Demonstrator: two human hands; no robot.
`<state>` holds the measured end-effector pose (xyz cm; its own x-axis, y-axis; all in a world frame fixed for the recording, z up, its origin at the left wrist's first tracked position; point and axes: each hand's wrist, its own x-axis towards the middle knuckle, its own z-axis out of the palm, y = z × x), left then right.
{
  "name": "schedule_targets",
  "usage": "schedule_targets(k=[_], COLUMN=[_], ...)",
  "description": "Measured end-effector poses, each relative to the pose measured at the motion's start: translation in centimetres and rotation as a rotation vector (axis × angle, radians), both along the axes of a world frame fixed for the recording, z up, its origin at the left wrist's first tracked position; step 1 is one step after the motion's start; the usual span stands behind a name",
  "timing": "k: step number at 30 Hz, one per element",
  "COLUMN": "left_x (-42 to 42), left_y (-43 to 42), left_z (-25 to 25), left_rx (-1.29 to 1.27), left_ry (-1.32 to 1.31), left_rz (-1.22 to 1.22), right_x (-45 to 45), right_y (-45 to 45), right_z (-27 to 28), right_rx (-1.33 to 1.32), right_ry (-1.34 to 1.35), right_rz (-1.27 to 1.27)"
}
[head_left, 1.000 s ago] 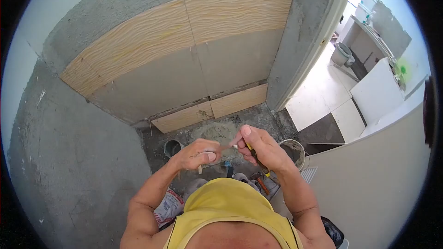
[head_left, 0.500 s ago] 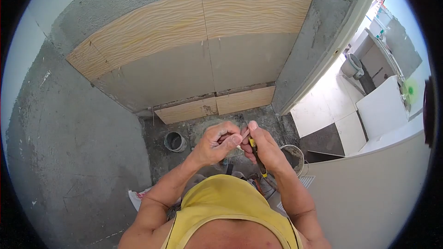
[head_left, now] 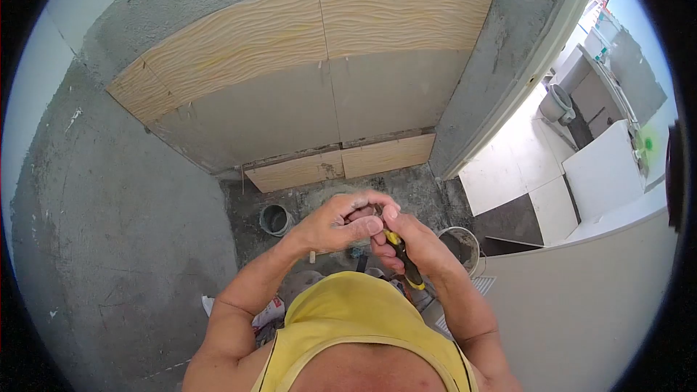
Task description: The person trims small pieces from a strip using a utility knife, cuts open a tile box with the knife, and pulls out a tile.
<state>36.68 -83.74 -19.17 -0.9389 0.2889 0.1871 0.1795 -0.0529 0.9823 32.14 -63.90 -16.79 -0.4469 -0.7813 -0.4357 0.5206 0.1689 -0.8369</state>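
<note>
My left hand [head_left: 336,221] is closed, its thumb and fingers pinched together in front of my chest. Whatever lies between them is small and mostly covered by the fingers. Against it is my right hand [head_left: 414,236], wrapped around a yellow-and-black utility knife [head_left: 404,260]. The knife's handle end points down toward my body, and its front end is hidden where the fingertips of both hands meet. A short pale piece [head_left: 312,256] shows just below my left wrist; I cannot tell whether it is held or lies lower down.
A small grey bucket [head_left: 276,220] stands on the dirty floor at left, a larger pale bucket [head_left: 461,243] at right. Ahead, wavy beige tiles [head_left: 247,40] and plain grey tiles [head_left: 406,91] cover part of the wall. A doorway frame [head_left: 523,83] opens at right.
My left hand has turned and shifted slightly left. The knife in my right hand shows more of its handle. The pale piece below my left wrist has come into view.
</note>
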Motion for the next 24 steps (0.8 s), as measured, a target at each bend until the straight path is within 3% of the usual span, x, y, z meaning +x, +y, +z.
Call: schedule_targets(k=[8,10,11,16,24], left_x=[1.4,1.6,1.8,2.8,4.5], left_y=[-1.8,-2.0,-2.0,-1.4,-1.2], left_z=[-0.6,-0.4,-0.8,0.0,0.0], left_rx=[0.043,-0.211,-0.208,-0.103,0.064], left_ry=[-0.091,-0.036,-0.038,-0.078,-0.129], left_rz=[-0.177,-0.110,-0.103,0.010,-0.019], right_x=[1.0,1.1,1.1,1.4,2.1], right_y=[0.3,0.4,0.4,0.3,-0.6], right_z=[-0.5,-0.6,-0.8,-0.9,-1.3], right_rx=[-0.033,-0.030,-0.083,-0.086,-0.009], right_ry=[-0.045,-0.047,-0.002,0.159,0.273], right_rz=[0.160,0.186,0.167,0.135,0.125])
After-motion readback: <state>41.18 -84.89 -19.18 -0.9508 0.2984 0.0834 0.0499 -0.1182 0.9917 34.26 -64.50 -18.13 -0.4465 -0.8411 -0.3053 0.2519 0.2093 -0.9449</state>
